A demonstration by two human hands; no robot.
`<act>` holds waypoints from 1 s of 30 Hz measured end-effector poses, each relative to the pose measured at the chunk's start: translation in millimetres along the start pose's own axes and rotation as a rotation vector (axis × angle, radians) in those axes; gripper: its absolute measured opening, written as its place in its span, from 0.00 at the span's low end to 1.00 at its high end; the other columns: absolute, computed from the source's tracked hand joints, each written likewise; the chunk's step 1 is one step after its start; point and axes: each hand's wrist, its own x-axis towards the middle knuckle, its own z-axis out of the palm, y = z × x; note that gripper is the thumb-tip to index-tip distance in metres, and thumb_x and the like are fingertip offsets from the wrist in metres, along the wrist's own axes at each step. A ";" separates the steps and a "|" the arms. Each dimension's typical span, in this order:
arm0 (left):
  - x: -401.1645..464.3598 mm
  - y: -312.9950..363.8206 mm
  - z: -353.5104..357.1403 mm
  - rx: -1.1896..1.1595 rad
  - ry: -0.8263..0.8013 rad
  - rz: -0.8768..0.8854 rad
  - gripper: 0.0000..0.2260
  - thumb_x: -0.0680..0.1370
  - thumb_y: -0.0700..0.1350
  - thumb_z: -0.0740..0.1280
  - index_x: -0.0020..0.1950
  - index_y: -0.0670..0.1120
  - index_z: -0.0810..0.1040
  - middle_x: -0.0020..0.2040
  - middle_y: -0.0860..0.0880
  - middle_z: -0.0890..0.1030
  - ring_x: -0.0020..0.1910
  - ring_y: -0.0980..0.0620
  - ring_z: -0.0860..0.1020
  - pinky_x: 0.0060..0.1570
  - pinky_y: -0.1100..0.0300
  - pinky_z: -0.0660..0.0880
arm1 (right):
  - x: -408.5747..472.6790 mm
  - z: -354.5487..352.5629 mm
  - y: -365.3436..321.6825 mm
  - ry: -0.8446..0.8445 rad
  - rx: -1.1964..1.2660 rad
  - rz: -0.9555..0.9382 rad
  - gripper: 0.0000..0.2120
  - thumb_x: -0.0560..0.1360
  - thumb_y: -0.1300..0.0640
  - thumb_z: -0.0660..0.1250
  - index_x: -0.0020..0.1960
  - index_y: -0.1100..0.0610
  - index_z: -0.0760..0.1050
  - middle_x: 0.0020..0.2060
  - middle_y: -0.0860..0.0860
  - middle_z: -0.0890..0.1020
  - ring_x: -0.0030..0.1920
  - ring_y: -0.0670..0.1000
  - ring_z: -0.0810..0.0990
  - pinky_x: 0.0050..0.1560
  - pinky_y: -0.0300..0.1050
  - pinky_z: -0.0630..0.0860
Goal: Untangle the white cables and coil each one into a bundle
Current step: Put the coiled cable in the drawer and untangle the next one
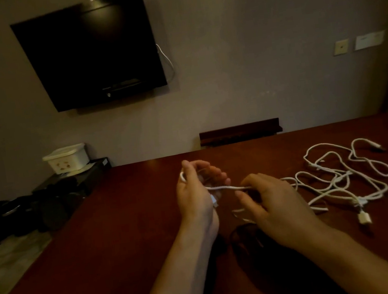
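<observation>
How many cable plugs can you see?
3: one plug below the left hand, one at the tangle's near edge, one at its far right. Others may be hidden in the tangle.

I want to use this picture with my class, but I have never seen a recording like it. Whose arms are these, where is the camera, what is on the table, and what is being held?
There is no machine here. A person wears one wide-angle camera on the head, so you look forward and down along their own bare arms.

The left hand has its fingers curled round loops of a white cable, which looks like a coil being started. The right hand pinches the same cable a little further along.

That cable runs on to a loose tangle of white cables lying on the dark wooden table, to the right of the hands. One plug lies at the near edge of the tangle.

On the wall behind hangs a dark television.
</observation>
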 end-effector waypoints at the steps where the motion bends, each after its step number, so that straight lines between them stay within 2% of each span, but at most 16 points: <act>1: 1.4 1.0 -0.7 -0.017 0.006 -0.022 0.21 0.88 0.57 0.54 0.51 0.43 0.77 0.33 0.48 0.81 0.32 0.52 0.81 0.34 0.56 0.81 | 0.0 0.2 0.4 0.016 0.055 -0.014 0.08 0.82 0.44 0.60 0.50 0.43 0.76 0.41 0.41 0.78 0.43 0.41 0.77 0.47 0.49 0.77; 4: 8.3 2.2 -6.5 -0.119 -0.002 -0.128 0.19 0.87 0.58 0.58 0.58 0.43 0.76 0.35 0.48 0.79 0.29 0.54 0.76 0.27 0.62 0.73 | 1.6 -2.1 0.4 -0.017 0.198 -0.030 0.07 0.84 0.51 0.62 0.49 0.45 0.77 0.40 0.44 0.78 0.41 0.44 0.77 0.43 0.50 0.78; 6: 12.2 4.0 -10.3 -0.211 -0.036 -0.193 0.16 0.86 0.56 0.61 0.58 0.43 0.74 0.34 0.50 0.74 0.27 0.56 0.68 0.23 0.64 0.64 | 1.8 -6.2 -0.7 -0.186 0.208 -0.064 0.06 0.83 0.53 0.65 0.52 0.43 0.80 0.44 0.42 0.80 0.45 0.43 0.79 0.48 0.47 0.81; 8: 13.2 5.1 -13.1 -0.194 -0.073 -0.217 0.15 0.86 0.57 0.61 0.53 0.45 0.74 0.32 0.52 0.70 0.26 0.57 0.64 0.22 0.65 0.59 | 1.4 -9.1 -1.5 -0.352 0.152 -0.083 0.07 0.82 0.52 0.67 0.56 0.42 0.82 0.49 0.41 0.81 0.50 0.41 0.80 0.53 0.48 0.82; 10: 11.3 3.7 -14.1 -0.074 -0.092 -0.200 0.17 0.87 0.57 0.58 0.45 0.47 0.72 0.30 0.52 0.68 0.26 0.56 0.64 0.23 0.64 0.59 | 1.3 -11.0 -2.1 -0.414 0.049 -0.076 0.07 0.81 0.49 0.69 0.57 0.42 0.82 0.50 0.40 0.80 0.50 0.41 0.80 0.54 0.48 0.82; 12: 8.7 0.7 -13.8 0.104 -0.117 -0.127 0.20 0.87 0.58 0.56 0.41 0.48 0.69 0.29 0.51 0.67 0.26 0.54 0.66 0.25 0.61 0.63 | 1.4 -12.5 -4.4 -0.380 -0.046 -0.035 0.05 0.80 0.48 0.70 0.55 0.42 0.83 0.47 0.38 0.80 0.47 0.41 0.80 0.52 0.48 0.83; 15: 6.0 -4.9 -11.8 0.406 -0.183 0.063 0.21 0.88 0.57 0.54 0.40 0.47 0.67 0.29 0.51 0.69 0.27 0.53 0.67 0.28 0.59 0.67 | 0.5 -12.2 -6.3 -0.266 -0.083 0.098 0.03 0.80 0.45 0.70 0.50 0.42 0.82 0.42 0.40 0.82 0.41 0.41 0.82 0.46 0.45 0.83; 18: 1.0 -13.6 -10.9 0.700 -0.261 0.291 0.24 0.88 0.57 0.52 0.38 0.46 0.72 0.31 0.50 0.75 0.31 0.53 0.73 0.34 0.58 0.72 | 1.0 -10.5 -5.0 -0.151 -0.053 0.217 0.07 0.81 0.43 0.68 0.46 0.44 0.79 0.36 0.44 0.82 0.37 0.42 0.81 0.40 0.45 0.81; 20: -2.8 -21.0 -10.6 0.839 -0.313 0.407 0.24 0.88 0.58 0.53 0.40 0.47 0.75 0.36 0.50 0.78 0.35 0.53 0.76 0.37 0.59 0.74 | 2.6 -9.8 -3.3 -0.141 0.066 0.265 0.07 0.83 0.46 0.66 0.47 0.44 0.77 0.38 0.46 0.82 0.38 0.43 0.81 0.37 0.42 0.77; 22: -6.0 -27.4 -10.4 0.934 -0.350 0.507 0.20 0.87 0.58 0.52 0.46 0.50 0.75 0.41 0.52 0.78 0.40 0.53 0.77 0.39 0.60 0.74 | 5.2 -9.7 -2.8 -0.146 0.288 0.296 0.08 0.85 0.51 0.63 0.50 0.47 0.79 0.41 0.48 0.83 0.41 0.47 0.82 0.39 0.44 0.78; 24: -6.6 -31.8 -12.2 1.062 -0.349 0.668 0.16 0.88 0.58 0.51 0.51 0.54 0.74 0.46 0.57 0.76 0.47 0.55 0.75 0.46 0.59 0.73 | 5.6 -12.5 -6.8 -0.164 0.513 0.329 0.11 0.86 0.56 0.60 0.53 0.49 0.81 0.43 0.50 0.84 0.45 0.51 0.84 0.46 0.49 0.82; 26: -6.4 -32.8 -15.1 1.178 -0.356 0.787 0.16 0.86 0.60 0.50 0.56 0.56 0.74 0.49 0.59 0.76 0.49 0.58 0.74 0.49 0.57 0.72 | 3.3 -16.5 -14.0 -0.217 0.688 0.310 0.14 0.86 0.60 0.58 0.56 0.50 0.81 0.45 0.48 0.86 0.47 0.49 0.85 0.49 0.45 0.83; 28: -6.7 -30.2 -17.2 1.172 -0.384 0.778 0.16 0.86 0.62 0.49 0.54 0.56 0.73 0.46 0.58 0.76 0.44 0.58 0.75 0.43 0.55 0.75 | 1.5 -19.7 -18.9 -0.248 0.785 0.271 0.15 0.86 0.62 0.58 0.58 0.50 0.82 0.48 0.46 0.87 0.51 0.47 0.86 0.51 0.44 0.84; 30: -6.0 -27.5 -18.3 1.169 -0.366 0.788 0.17 0.86 0.62 0.49 0.50 0.55 0.72 0.41 0.56 0.75 0.39 0.56 0.75 0.35 0.56 0.73 | 1.5 -20.5 -20.7 -0.256 0.802 0.242 0.15 0.86 0.62 0.59 0.59 0.50 0.83 0.50 0.46 0.87 0.53 0.47 0.86 0.53 0.46 0.84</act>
